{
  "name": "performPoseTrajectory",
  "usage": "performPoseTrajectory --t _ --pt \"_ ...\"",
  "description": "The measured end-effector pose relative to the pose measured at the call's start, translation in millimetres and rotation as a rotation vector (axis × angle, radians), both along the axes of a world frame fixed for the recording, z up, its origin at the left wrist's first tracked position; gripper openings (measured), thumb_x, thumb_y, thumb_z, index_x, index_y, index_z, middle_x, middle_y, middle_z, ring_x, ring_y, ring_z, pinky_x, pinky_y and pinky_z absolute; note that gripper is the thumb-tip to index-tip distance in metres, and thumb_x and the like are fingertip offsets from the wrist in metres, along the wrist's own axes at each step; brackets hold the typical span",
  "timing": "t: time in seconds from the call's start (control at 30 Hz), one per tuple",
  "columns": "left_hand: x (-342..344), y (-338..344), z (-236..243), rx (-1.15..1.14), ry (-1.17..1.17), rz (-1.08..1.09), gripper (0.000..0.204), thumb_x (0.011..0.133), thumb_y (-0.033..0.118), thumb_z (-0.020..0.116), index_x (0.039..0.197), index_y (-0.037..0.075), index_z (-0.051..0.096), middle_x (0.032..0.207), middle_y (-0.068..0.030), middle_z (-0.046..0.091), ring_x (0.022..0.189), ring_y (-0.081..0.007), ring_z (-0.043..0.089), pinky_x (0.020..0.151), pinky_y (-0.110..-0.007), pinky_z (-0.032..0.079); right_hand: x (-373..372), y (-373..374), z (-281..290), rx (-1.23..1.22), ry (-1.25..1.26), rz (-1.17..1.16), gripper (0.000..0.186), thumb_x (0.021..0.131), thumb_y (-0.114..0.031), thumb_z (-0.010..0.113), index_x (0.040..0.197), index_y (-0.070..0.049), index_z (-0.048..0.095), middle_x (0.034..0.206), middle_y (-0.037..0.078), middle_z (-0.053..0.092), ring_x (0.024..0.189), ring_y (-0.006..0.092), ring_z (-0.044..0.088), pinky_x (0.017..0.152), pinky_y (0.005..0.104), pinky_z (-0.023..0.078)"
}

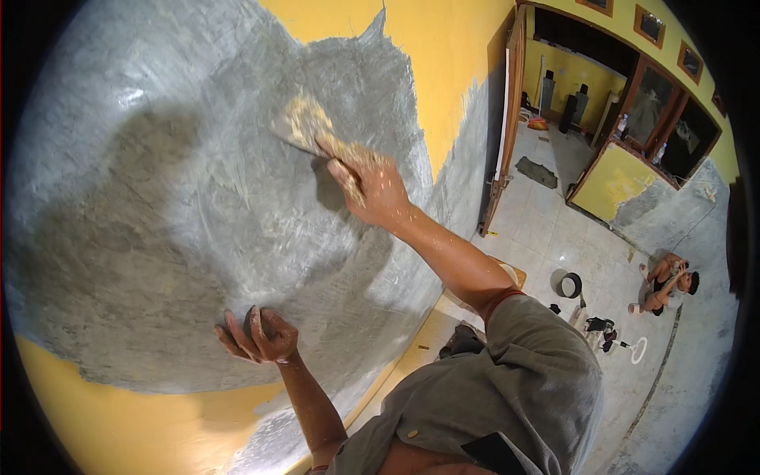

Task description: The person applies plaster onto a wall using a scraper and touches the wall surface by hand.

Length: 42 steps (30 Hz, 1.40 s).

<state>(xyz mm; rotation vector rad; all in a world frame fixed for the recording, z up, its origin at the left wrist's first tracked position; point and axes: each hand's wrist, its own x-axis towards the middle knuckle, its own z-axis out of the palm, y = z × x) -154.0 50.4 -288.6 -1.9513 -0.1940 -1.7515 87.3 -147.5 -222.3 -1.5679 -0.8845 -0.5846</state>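
My right hand (378,190) is wrapped round the handle of a scraper (307,127), whose blade is caked with pale yellowish flakes. The blade lies against, or very close to, the grey plastered wall (229,182). Similar flakes cling to the fingers and wrist. Lower down and to the left, my left hand (261,336) has its fingers apart and slightly bent, with nothing in it. It hovers near the wall's lower part; whether the fingertips touch is not clear. Yellow paint (340,20) borders the grey patch above, to the right and below.
A wooden door frame (507,119) stands at the wall's right end. On the tiled floor (546,229) are a black bucket (570,285), a grey cloth (537,172) and a stand with a white ring (638,350). Another person (666,283) sits by the far right wall.
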Motion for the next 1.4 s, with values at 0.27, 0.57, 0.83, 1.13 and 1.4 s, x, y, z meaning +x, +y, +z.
performPoseTrajectory --t 0.27,0.57,0.83,1.13,1.4 --pt "3 -10 3 -0.062 -0.028 0.172 0.032 0.093 0.032 0.061 0.116 0.011 0.067 0.146 -0.028 0.044 0.137 -0.0436 0.041 0.11 -0.058 0.031 -18 -41 -243 -0.469 0.077 -0.039 0.05 0.093 -0.016 0.057 0.143 -0.012 0.049 0.114 0.016 0.068 0.087 0.0331 0.067 0.069 0.0399 0.057" --pt "10 -11 0 -0.043 -0.012 0.222 0.042 0.094 0.037 0.058 0.125 0.01 0.064 0.147 -0.0275 0.043 0.137 -0.0423 0.041 0.112 -0.056 0.029 96 -33 64 0.088 -0.098 -0.129 0.032 0.096 -0.018 0.058 0.127 -0.011 0.065 0.101 0.023 0.069 0.083 0.0382 0.069 0.075 0.0387 0.055" --pt "12 -7 -3 -0.066 -0.058 0.198 0.041 0.093 0.036 0.059 0.122 0.01 0.068 0.145 -0.0257 0.047 0.138 -0.0404 0.04 0.112 -0.057 0.029 76 -9 -8 0.051 -0.082 -0.036 0.034 0.095 -0.017 0.059 0.127 -0.006 0.064 0.115 0.022 0.068 0.095 0.0387 0.069 0.081 0.0405 0.056" --pt "7 -7 -5 -0.074 -0.105 0.206 0.04 0.094 0.037 0.059 0.118 0.007 0.07 0.142 -0.0234 0.051 0.138 -0.0412 0.041 0.112 -0.057 0.029 52 -28 -25 -0.015 -0.061 0.087 0.038 0.09 -0.01 0.061 0.128 -0.01 0.064 0.106 0.023 0.068 0.085 0.0388 0.068 0.072 0.0408 0.056" --pt "5 -8 -5 -0.1 -0.115 0.209 0.038 0.093 0.035 0.058 0.115 0.007 0.071 0.14 -0.0241 0.054 0.136 -0.042 0.042 0.113 -0.056 0.027 82 -9 306 -0.014 -0.435 -0.262 0.04 0.092 -0.017 0.058 0.122 0.009 0.06 0.083 0.023 0.069 0.072 0.0263 0.065 0.064 0.0354 0.052"
